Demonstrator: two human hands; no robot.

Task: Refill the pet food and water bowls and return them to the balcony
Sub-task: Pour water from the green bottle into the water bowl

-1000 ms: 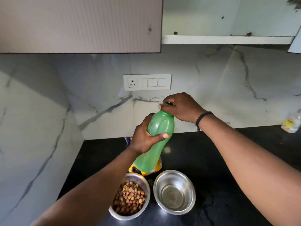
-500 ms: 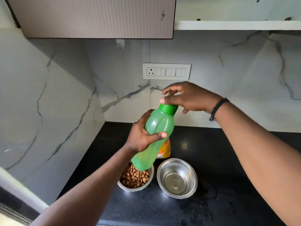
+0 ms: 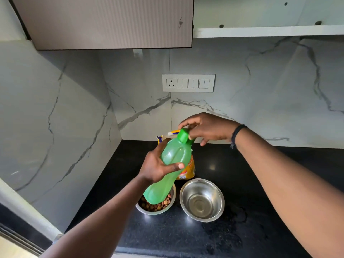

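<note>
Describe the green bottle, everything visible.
The green bottle looks like translucent plastic, with an opaque green cap still on. It is held tilted, cap up and to the right, above the kibble bowl. The left hand wraps its middle; the right hand has fingers at the cap. Contents unclear.

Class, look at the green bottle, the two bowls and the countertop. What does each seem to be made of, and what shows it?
Bottle: probably plastic, translucent green with a matte sheen.
Empty bowl and food bowl: likely polished steel, with mirror-like reflections.
Countertop: looks like polished black stone, glossy with faint speckles.
</note>
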